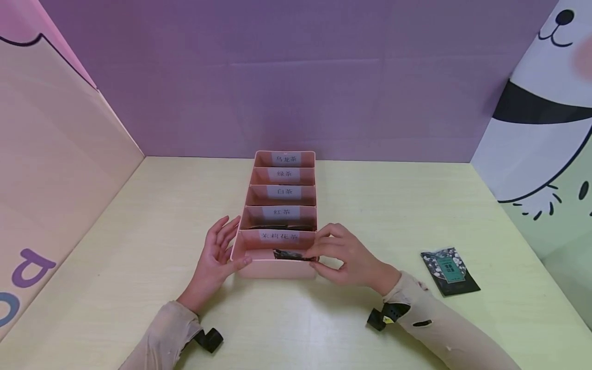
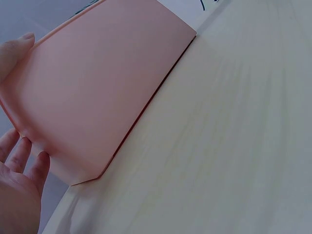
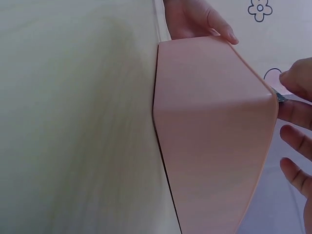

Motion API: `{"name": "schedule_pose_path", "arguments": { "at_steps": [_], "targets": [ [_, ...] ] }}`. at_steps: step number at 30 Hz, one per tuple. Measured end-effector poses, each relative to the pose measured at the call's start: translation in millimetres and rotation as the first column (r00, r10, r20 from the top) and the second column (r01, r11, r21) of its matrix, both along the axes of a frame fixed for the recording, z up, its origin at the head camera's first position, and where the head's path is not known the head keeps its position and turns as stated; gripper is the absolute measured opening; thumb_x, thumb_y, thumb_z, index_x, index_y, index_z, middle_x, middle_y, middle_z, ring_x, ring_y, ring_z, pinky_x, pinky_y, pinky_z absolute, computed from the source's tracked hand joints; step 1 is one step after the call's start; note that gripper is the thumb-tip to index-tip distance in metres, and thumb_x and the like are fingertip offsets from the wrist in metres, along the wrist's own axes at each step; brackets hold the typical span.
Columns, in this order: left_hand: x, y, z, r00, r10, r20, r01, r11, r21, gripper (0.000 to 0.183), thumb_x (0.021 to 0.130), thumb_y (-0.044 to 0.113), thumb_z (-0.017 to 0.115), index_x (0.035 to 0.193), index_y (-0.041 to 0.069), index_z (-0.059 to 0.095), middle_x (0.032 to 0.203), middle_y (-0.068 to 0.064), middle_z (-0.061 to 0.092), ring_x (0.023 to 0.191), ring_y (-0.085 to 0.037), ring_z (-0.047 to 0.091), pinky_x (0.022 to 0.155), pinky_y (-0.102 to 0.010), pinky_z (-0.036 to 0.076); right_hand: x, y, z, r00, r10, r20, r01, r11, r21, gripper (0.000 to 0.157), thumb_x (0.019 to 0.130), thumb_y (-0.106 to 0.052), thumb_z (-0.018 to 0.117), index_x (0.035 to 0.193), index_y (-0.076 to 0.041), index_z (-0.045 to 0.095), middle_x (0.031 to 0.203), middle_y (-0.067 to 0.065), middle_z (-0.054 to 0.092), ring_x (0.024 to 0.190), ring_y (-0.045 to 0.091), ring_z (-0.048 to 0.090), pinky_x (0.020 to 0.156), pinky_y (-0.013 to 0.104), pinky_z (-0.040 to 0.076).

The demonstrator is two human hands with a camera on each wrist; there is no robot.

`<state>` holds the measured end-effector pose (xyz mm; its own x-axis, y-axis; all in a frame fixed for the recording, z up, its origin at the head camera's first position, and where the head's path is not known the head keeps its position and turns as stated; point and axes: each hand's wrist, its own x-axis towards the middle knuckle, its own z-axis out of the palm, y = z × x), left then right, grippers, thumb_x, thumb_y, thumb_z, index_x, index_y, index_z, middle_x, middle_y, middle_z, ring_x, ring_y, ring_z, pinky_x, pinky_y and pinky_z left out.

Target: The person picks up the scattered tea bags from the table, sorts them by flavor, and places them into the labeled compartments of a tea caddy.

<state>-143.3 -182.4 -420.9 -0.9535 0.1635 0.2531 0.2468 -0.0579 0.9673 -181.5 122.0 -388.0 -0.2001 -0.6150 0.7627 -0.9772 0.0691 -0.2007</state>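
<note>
A long pink divided box (image 1: 276, 270) stands on the table, its several compartments in a row away from me, each with a white Chinese label. At its near left corner my left hand (image 1: 214, 261) holds the box, thumb on the front rim and fingers along the left side. My right hand (image 1: 348, 255) is at the near right corner, pinching a dark tea sachet (image 1: 287, 255) between thumb and fingers. This sachet lies low in the front compartment, labelled jasmine tea; the right end of it is hidden by the fingers. Dark sachets (image 1: 273, 227) show in the compartment behind.
Another tea sachet (image 1: 450, 271), black with a floral print and a green label, lies flat on the table (image 1: 384, 205) to the right. A purple panel (image 1: 300, 103) rises behind the box. Printed panels stand at both sides.
</note>
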Motion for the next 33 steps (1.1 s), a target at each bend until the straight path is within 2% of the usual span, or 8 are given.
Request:
{"name": "schedule_pose_path", "arguments": {
  "at_steps": [6, 9, 13, 15, 21, 33],
  "targets": [
    [-0.2, -1, -0.3, 0.999, -0.015, -0.028, 0.015, 1.000, 0.019, 0.095, 0.082, -0.013, 0.071, 0.154, 0.013, 0.014, 0.160, -0.017, 0.024, 0.138, -0.004, 0.035, 0.109, -0.016, 0.032, 0.3, 3, -4.2, 0.999, -0.034, -0.018, 0.034, 0.999, -0.028, 0.020, 0.100, -0.017, 0.059, 0.095, -0.006, 0.075, 0.086, -0.002, 0.068, 0.085, 0.017, 0.056, 0.074, 0.028, 0.047],
    [0.0, -1, -0.7, 0.999, -0.018, -0.030, 0.019, 0.999, 0.026, 0.095, 0.082, -0.012, 0.071, 0.154, 0.014, 0.015, 0.160, -0.016, 0.025, 0.139, -0.004, 0.035, 0.109, -0.016, 0.031, 0.1, 3, -3.8, 0.993, -0.068, -0.097, 0.062, 0.996, -0.057, 0.022, 0.101, -0.015, 0.057, 0.094, -0.005, 0.075, 0.088, 0.000, 0.072, 0.085, 0.019, 0.058, 0.074, 0.029, 0.050],
    [0.2, 0, -1.2, 0.999, -0.017, -0.031, 0.018, 0.999, 0.028, 0.095, 0.082, -0.012, 0.071, 0.154, 0.014, 0.015, 0.160, -0.014, 0.025, 0.138, -0.003, 0.036, 0.109, -0.016, 0.032, -0.2, 3, -2.1, 0.969, -0.132, -0.209, 0.119, 0.990, -0.071, 0.025, 0.102, -0.013, 0.054, 0.093, -0.004, 0.076, 0.088, 0.001, 0.075, 0.083, 0.020, 0.061, 0.074, 0.031, 0.052],
    [0.3, 0, -1.4, 0.999, -0.018, -0.034, 0.019, 0.999, 0.030, 0.095, 0.082, -0.013, 0.071, 0.154, 0.014, 0.015, 0.160, -0.014, 0.026, 0.138, -0.003, 0.036, 0.109, -0.016, 0.032, -0.2, 3, -1.7, 0.964, -0.127, -0.235, 0.116, 0.991, -0.058, 0.024, 0.101, -0.012, 0.055, 0.092, -0.005, 0.076, 0.087, 0.000, 0.075, 0.083, 0.020, 0.062, 0.074, 0.033, 0.052],
    [0.3, 0, -1.4, 0.999, -0.020, -0.033, 0.021, 0.999, 0.031, 0.095, 0.082, -0.011, 0.072, 0.154, 0.014, 0.015, 0.159, -0.012, 0.027, 0.138, -0.003, 0.036, 0.109, -0.016, 0.032, 0.8, 3, -2.8, 0.983, -0.064, -0.170, 0.066, 0.998, 0.011, 0.019, 0.098, -0.019, 0.061, 0.094, -0.010, 0.077, 0.088, -0.006, 0.074, 0.091, 0.021, 0.063, 0.079, 0.034, 0.052],
    [0.8, 0, -0.7, 0.999, -0.016, -0.039, 0.018, 0.999, 0.033, 0.094, 0.082, -0.011, 0.072, 0.154, 0.013, 0.015, 0.159, -0.014, 0.026, 0.138, -0.003, 0.036, 0.109, -0.016, 0.032, -0.4, 11, 5.3, 0.992, -0.059, -0.114, 0.062, 0.998, 0.024, 0.022, 0.099, -0.023, 0.060, 0.096, -0.007, 0.075, 0.094, -0.001, 0.074, 0.093, 0.021, 0.062, 0.082, 0.035, 0.051]
  ]
}}
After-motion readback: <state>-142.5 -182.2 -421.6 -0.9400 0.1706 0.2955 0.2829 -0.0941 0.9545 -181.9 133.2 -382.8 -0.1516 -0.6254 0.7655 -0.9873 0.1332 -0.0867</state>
